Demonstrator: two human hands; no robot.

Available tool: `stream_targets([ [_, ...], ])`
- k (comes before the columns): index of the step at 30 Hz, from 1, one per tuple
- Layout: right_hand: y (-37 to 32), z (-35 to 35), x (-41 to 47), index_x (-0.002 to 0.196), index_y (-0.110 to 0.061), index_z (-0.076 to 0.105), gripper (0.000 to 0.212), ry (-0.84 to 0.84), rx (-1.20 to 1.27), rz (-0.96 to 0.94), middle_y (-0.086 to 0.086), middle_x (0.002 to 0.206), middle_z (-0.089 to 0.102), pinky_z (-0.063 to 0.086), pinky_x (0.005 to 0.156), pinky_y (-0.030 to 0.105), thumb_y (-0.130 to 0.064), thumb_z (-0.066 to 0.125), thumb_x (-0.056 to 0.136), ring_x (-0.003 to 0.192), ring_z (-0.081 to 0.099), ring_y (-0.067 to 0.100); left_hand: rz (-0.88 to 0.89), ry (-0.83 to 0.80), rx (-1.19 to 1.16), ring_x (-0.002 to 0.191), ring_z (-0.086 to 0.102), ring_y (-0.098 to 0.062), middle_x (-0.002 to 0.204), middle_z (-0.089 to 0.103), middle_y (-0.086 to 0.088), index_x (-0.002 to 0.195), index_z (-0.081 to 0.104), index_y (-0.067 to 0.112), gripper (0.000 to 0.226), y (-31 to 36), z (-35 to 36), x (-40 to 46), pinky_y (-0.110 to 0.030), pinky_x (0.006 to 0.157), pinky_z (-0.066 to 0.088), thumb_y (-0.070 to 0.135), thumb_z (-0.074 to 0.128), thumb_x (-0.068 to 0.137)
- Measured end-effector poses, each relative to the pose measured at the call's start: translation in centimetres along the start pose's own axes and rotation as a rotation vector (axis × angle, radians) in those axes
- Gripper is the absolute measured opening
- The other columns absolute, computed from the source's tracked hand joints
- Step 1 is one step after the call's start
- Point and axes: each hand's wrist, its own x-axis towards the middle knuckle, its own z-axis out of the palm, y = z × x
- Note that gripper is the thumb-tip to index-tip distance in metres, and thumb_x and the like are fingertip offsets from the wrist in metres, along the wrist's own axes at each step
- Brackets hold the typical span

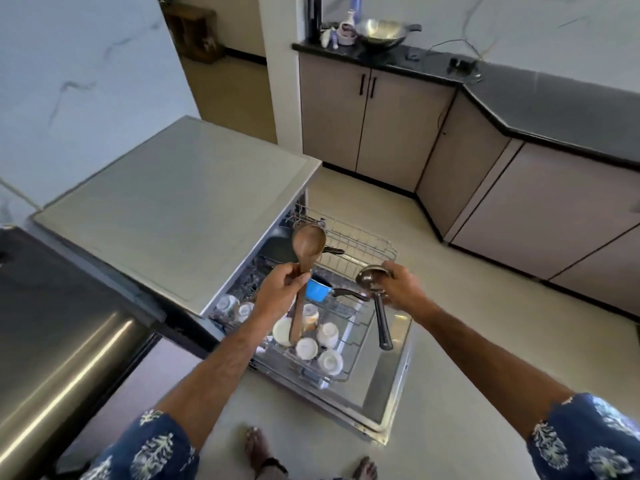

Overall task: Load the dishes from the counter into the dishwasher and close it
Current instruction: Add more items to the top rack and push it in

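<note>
My left hand point(278, 289) grips a wooden spoon point(307, 247) by its handle, bowl up, above the open dishwasher point(388, 386). My right hand point(401, 287) holds a metal ladle point(370, 278) near its bowl, the black handle hanging down. Below them the pulled-out rack point(349, 327) holds several white cups point(329, 361) and a blue saucepan point(317, 289). A second rack point(360, 237) behind carries a dark pan. The dishwasher door lies open toward my feet.
The dishwasher's grey top point(180, 209) lies left of my hands. A steel appliance point(62, 341) stands at the lower left. The black counter point(554, 102) runs along the right, with a wok point(381, 32) and bottles at the far end. Beige floor lies between.
</note>
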Motion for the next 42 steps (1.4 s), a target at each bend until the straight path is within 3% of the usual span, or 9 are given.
stream_targets([
  [2, 0.9, -2.6, 0.8, 0.102, -0.011, 0.067, 0.013, 0.016, -0.132, -0.043, 0.009, 0.093, 0.069, 0.058, 0.072, 0.039, -0.012, 0.055, 0.097, 0.083, 0.068, 0.027, -0.010, 0.005, 0.002, 0.093, 0.068, -0.019, 0.100, 0.073, -0.008, 0.107, 0.070, 0.011, 0.016, 0.3, 2.0, 0.5, -0.039, 0.084, 0.054, 0.021, 0.068, 0.094],
  [5, 1.5, -5.4, 1.8, 0.091, -0.019, 0.066, 0.012, 0.014, -0.282, -0.136, -0.004, 0.079, 0.066, 0.050, 0.055, 0.025, -0.015, 0.056, 0.096, 0.069, 0.064, 0.014, 0.011, 0.016, 0.032, 0.089, 0.069, -0.004, 0.095, 0.075, 0.005, 0.100, 0.071, 0.022, 0.009, 0.3, 4.1, 1.5, -0.024, 0.076, 0.050, 0.026, 0.069, 0.093],
  [11, 1.7, -9.2, 7.2, 0.102, -0.004, 0.064, 0.017, 0.043, -0.425, -0.178, 0.007, 0.081, 0.068, 0.057, 0.056, 0.030, -0.015, 0.051, 0.099, 0.066, 0.067, 0.023, 0.014, 0.049, 0.048, 0.082, 0.067, -0.001, 0.090, 0.073, 0.005, 0.097, 0.070, 0.020, 0.006, -0.7, 6.9, 5.5, -0.023, 0.069, 0.048, 0.024, 0.070, 0.092],
  [15, 1.7, -11.3, 11.3, 0.105, -0.005, 0.062, 0.021, 0.121, -0.305, -0.129, 0.012, 0.084, 0.071, 0.060, 0.064, 0.046, -0.005, 0.043, 0.095, 0.070, 0.071, 0.026, -0.012, 0.050, 0.033, 0.080, 0.067, 0.003, 0.089, 0.073, 0.005, 0.092, 0.067, 0.022, 0.006, -1.9, 8.4, 8.4, -0.009, 0.065, 0.045, 0.026, 0.072, 0.091],
  [17, 1.6, -12.0, 13.4, 0.103, -0.009, 0.060, 0.022, 0.161, -0.252, -0.117, 0.012, 0.084, 0.071, 0.060, 0.065, 0.046, -0.002, 0.041, 0.093, 0.071, 0.071, 0.026, -0.028, 0.036, 0.031, 0.082, 0.067, 0.003, 0.091, 0.072, 0.005, 0.095, 0.067, 0.019, 0.009, -2.4, 9.2, 9.7, -0.013, 0.068, 0.047, 0.025, 0.072, 0.091],
  [25, 3.4, -11.3, 20.8, 0.102, -0.015, 0.055, 0.022, 0.184, -0.223, -0.171, 0.004, 0.083, 0.066, 0.043, 0.044, 0.019, -0.003, 0.038, 0.096, 0.065, 0.066, 0.013, -0.071, 0.061, 0.003, 0.085, 0.067, 0.005, 0.093, 0.072, 0.007, 0.102, 0.067, 0.012, 0.019, -4.0, 12.7, 13.1, -0.006, 0.070, 0.047, 0.027, 0.072, 0.090],
  [31, 7.3, -10.7, 26.5, 0.109, -0.002, 0.054, 0.018, 0.102, -0.191, -0.215, 0.006, 0.090, 0.065, 0.054, 0.046, 0.032, -0.002, 0.039, 0.099, 0.067, 0.067, 0.021, -0.109, 0.131, 0.025, 0.095, 0.068, 0.001, 0.102, 0.073, 0.006, 0.109, 0.068, 0.016, 0.020, -5.0, 15.9, 14.6, -0.008, 0.079, 0.049, 0.028, 0.069, 0.092],
  [35, 8.3, -11.8, 29.2, 0.103, -0.012, 0.055, 0.015, 0.086, -0.096, -0.270, 0.000, 0.083, 0.067, 0.044, 0.040, 0.016, -0.008, 0.041, 0.097, 0.059, 0.067, 0.009, -0.188, 0.233, 0.050, 0.091, 0.066, 0.008, 0.093, 0.073, 0.016, 0.105, 0.069, 0.016, 0.017, -5.2, 18.4, 15.5, -0.002, 0.072, 0.045, 0.027, 0.071, 0.092],
  [42, 9.3, -13.1, 30.5, 0.106, -0.010, 0.056, 0.014, -0.031, -0.090, -0.353, -0.010, 0.081, 0.063, 0.051, 0.042, 0.028, -0.010, 0.043, 0.100, 0.058, 0.067, 0.018, -0.242, 0.303, 0.066, 0.095, 0.068, 0.000, 0.102, 0.074, 0.005, 0.105, 0.068, 0.014, 0.017, -5.1, 21.5, 17.1, -0.018, 0.082, 0.051, 0.025, 0.071, 0.092],
])
